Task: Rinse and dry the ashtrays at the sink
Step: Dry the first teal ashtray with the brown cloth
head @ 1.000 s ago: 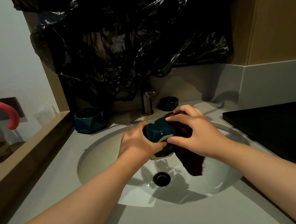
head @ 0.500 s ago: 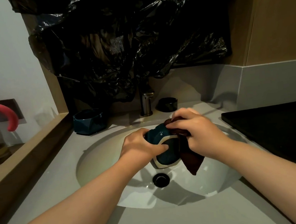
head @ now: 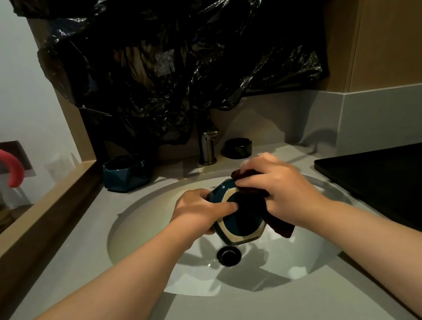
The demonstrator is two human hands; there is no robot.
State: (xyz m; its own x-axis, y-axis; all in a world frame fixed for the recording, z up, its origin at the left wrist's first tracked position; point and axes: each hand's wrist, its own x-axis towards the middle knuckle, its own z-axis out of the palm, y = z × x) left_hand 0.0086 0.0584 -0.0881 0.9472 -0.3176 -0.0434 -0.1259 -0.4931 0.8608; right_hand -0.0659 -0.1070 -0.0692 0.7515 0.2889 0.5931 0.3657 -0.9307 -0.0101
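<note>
Your left hand (head: 198, 212) has its grip clamped on the teal ashtray (head: 236, 226), held tipped on its side over the sink (head: 132, 224), likely so drips fall into the basin. Your right hand (head: 283, 188) grips the dark red cloth (head: 280, 227), pressing it against the ashtray's far side to dry it. A second teal ashtray (head: 125, 172) and a black ashtray (head: 237, 147) sit on the table, either side of the faucet (head: 209, 146).

My left hand (head: 200, 212) gripped the teal ashtray (head: 236, 226) from its left side, thumb pressed on the face turned toward me. My right hand (head: 285, 190) curled over its right edge, pinching a dark red cloth (head: 280, 227). Both bare forearms converged.
</note>
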